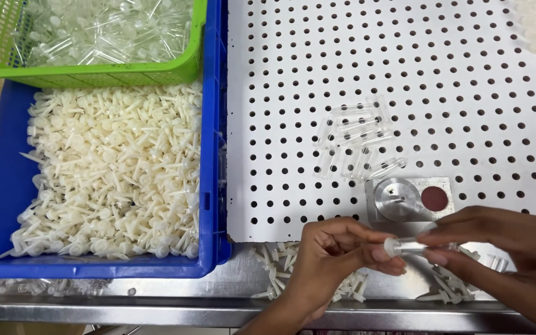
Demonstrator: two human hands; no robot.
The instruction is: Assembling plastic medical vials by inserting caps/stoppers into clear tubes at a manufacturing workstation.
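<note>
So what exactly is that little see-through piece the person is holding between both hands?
The small clear tube looks like transparent plastic, slim and short, with a white cap-like end pointing left. It lies roughly level, above the steel bench edge just in front of the metal fixture. The left hand pinches the white end between thumb and fingers; the right hand grips the clear end, which its fingers partly hide. Whether cap and tube are fully joined cannot be told.
</note>
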